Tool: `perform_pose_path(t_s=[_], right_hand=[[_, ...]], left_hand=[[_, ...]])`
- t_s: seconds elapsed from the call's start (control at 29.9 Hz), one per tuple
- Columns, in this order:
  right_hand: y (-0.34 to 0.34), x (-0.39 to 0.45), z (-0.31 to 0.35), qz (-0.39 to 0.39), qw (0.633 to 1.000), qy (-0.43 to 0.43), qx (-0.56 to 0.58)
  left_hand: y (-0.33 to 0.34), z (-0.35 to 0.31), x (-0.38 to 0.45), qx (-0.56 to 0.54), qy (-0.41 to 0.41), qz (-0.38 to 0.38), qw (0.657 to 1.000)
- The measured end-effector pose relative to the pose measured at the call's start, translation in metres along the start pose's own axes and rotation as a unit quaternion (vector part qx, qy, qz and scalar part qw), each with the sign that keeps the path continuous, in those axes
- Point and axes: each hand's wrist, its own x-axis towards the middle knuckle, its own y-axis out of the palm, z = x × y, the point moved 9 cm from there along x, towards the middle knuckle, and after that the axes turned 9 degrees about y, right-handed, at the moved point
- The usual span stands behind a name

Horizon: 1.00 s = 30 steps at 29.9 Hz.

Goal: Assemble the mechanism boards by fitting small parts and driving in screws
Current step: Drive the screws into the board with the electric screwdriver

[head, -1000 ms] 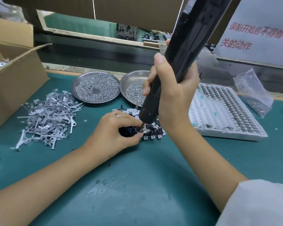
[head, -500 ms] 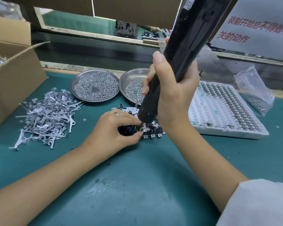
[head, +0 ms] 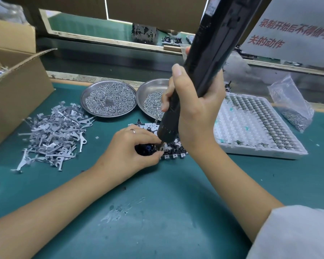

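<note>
Two steel dishes (head: 108, 113) of screws (head: 109, 100) behind the mechanism board (head: 173, 148)

At the back right stands a white paper sign (head: 295, 28) with red Chinese characters. First line reads 录制开始后不得做与, cut at the frame edge; second line reads 关的动作. A small label on the black screwdriver (head: 211, 53) is unreadable.

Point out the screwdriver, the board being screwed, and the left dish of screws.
Screwdriver (head: 204, 75): head view, on its black barrel above the hand.
Board (head: 173, 150): head view, on its near edge.
Left dish (head: 86, 92): head view, on its bare rim.
</note>
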Motion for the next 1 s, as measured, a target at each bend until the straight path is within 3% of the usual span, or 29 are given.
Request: perform_pose_path(t_s=[0.3,0.5,0.73,0.8,0.9,0.94,0.97,1.0], right_hand=[[-0.017,0.008,0.018,-0.029,0.999,-0.042,-0.017],[-0.016,0.010,-0.006,-0.028,0.997,0.035,-0.064],[-0.027,0.008,-0.011,-0.031,0.994,0.044,-0.094],[-0.040,-0.003,-0.013,-0.065,0.988,0.019,-0.138],[-0.060,-0.033,-0.003,-0.181,0.952,-0.070,-0.236],[-0.054,-0.041,-0.005,-0.155,0.942,-0.077,-0.286],[-0.039,-0.047,-0.013,-0.079,0.928,-0.069,-0.358],[-0.018,-0.055,-0.030,0.032,0.886,-0.057,-0.459]], left_hand=[[-0.001,0.001,-0.003,-0.016,-0.011,-0.003,1.000],[-0.001,-0.001,-0.002,-0.004,-0.002,-0.007,1.000],[0.000,-0.001,-0.003,0.005,0.007,0.007,1.000],[-0.003,0.002,-0.005,-0.039,-0.018,-0.007,0.999],[-0.019,0.016,-0.005,-0.115,-0.065,-0.090,0.987],[-0.026,0.020,-0.005,-0.114,-0.070,-0.126,0.983],[-0.034,0.022,-0.006,-0.110,-0.073,-0.161,0.978],[-0.041,0.025,-0.007,-0.106,-0.075,-0.190,0.973]])
